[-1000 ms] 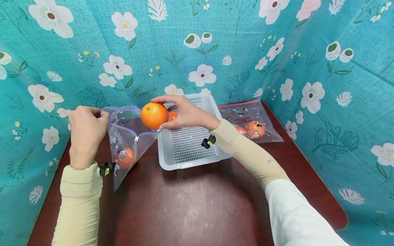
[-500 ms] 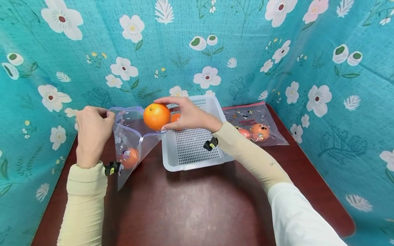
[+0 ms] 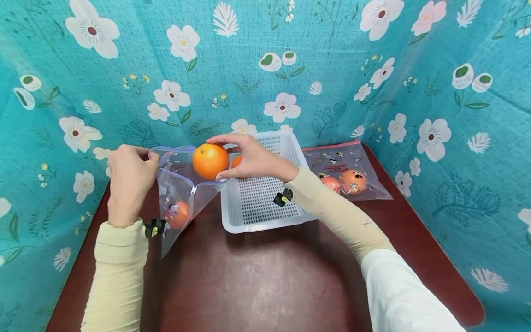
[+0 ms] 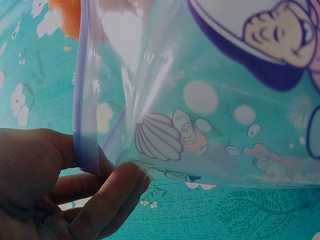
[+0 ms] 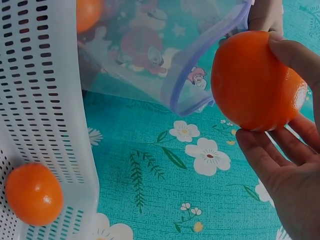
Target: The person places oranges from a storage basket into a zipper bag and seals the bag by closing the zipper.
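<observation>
My left hand [image 3: 130,182] pinches the corner of a clear zip bag [image 3: 176,184] with a purple zip edge and cartoon prints. The bag hangs with its mouth spread, and one orange [image 3: 178,215] lies low inside it. Between thumb and fingers my right hand [image 3: 257,159] holds another orange [image 3: 210,161] at the bag's mouth. In the right wrist view the held orange [image 5: 257,82] is just outside the purple rim [image 5: 185,80]. The left wrist view has my fingers [image 4: 107,200] gripping the bag's edge, printed with a shell.
A white perforated basket [image 3: 249,227] stands on the dark red table [image 3: 265,276], with one orange [image 5: 34,194] inside. Right of it lies a second zip bag [image 3: 371,184] with a red edge, holding round orange fruit. Flowered teal cloth [image 3: 257,37] rises behind.
The whole scene shifts slightly right and down in the head view. Both hands keep their grips, and the orange in the right hand sits slightly lower against the bag's mouth.
</observation>
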`<state>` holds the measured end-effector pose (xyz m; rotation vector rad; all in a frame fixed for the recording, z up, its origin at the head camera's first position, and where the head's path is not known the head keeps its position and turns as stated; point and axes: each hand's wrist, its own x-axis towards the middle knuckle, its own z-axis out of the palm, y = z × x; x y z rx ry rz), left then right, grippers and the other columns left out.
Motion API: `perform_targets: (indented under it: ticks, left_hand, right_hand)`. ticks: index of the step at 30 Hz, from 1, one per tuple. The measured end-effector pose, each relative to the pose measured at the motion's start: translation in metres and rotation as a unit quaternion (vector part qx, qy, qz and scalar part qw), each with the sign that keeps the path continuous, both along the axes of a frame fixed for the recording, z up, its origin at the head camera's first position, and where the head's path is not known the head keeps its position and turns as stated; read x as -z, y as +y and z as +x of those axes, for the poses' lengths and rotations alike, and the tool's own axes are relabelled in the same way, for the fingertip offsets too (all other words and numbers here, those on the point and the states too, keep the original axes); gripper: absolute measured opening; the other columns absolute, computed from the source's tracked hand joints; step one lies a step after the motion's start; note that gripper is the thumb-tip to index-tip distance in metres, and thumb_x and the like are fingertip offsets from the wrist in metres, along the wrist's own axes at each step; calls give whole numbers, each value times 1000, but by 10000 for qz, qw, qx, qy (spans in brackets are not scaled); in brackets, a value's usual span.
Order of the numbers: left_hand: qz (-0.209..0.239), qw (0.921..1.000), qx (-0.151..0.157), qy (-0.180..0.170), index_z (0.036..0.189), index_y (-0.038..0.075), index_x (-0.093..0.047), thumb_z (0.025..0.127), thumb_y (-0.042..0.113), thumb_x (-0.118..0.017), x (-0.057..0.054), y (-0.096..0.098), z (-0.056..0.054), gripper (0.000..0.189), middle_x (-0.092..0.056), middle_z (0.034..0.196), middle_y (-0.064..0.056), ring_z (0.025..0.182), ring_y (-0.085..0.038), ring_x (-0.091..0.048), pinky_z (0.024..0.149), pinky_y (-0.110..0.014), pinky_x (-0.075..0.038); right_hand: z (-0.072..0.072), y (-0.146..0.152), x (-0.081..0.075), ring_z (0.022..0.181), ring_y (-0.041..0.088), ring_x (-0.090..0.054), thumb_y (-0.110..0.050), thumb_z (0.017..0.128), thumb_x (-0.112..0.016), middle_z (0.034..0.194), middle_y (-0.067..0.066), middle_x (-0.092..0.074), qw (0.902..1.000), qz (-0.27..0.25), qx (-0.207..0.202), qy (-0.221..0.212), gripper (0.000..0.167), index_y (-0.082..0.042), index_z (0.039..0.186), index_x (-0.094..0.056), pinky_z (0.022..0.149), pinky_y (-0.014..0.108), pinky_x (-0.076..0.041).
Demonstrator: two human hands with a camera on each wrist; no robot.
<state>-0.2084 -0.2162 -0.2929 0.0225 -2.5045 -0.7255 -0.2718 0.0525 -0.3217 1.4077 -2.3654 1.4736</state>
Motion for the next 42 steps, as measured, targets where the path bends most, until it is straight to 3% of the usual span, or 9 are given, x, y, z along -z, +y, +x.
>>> perform_targets:
  ticks: [8, 15, 26, 35, 42]
  left_hand:
    - [37, 10000, 68, -36, 68, -6, -71, 94, 10, -58, 1, -1, -1, 33, -49, 47, -10, 39, -21, -41, 37, -30, -32]
    - [42, 10000, -34, -54, 70, -6, -71, 94, 10, -57, -1, -2, 1, 32, -51, 50, -14, 42, -25, -44, 38, -30, -34]
    - [61, 9999, 12, -151, 78, -8, -75, 96, 12, -57, -2, -1, 0, 32, -53, 51, -10, 47, -27, -48, 39, -27, -35]
    - [122, 9999, -9, -80, 77, -8, -74, 95, 11, -57, -1, -1, 0, 31, -54, 53, -16, 45, -29, -48, 39, -29, -36]
    - [170, 9997, -8, -149, 84, -9, -77, 96, 15, -58, 0, 3, 0, 33, -60, 58, -18, 50, -29, -51, 41, -24, -38]
  right_hand:
    - [-2, -8, 2, 125, 16, -52, -25, 74, -93, 137, 6, -57, 9994, 10, -89, 327, 73, -7, 138, -61, 96, 27, -54]
    - [-1, -18, 2, 124, 15, -55, -25, 78, -90, 137, 6, -61, 9984, 259, -259, 428, 71, -4, 139, -59, 99, 27, -51]
    - [-1, -26, 3, 117, 10, -56, -29, 80, -88, 136, 1, -64, 9969, 543, -326, 460, 66, -9, 137, -62, 97, 25, -50]
    - [-4, -33, 1, 127, 13, -54, -29, 81, -88, 139, 3, -62, 9963, 598, -483, 395, 64, -11, 137, -64, 99, 22, -49]
    - [-5, -34, 4, 129, 14, -54, -30, 83, -86, 140, 5, -61, 9955, 648, -575, 373, 64, -10, 139, -63, 101, 21, -48]
